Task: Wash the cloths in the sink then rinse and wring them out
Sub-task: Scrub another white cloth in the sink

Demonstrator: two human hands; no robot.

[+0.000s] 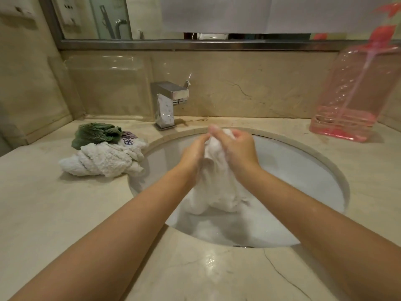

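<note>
Gripped white cloth [217, 181] between left hand [193, 156] and right hand [235, 148]; possibly soapy, liable to slip sinkward.

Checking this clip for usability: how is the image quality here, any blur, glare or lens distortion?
Head view: warm, dim indoor light; wide-angle bending tilts the pink bottle and curves the counter; both hands and the white cloth are slightly motion-smeared; a small glare patch sits on the counter in front of the sink; the faucet stays fairly sharp.
</note>
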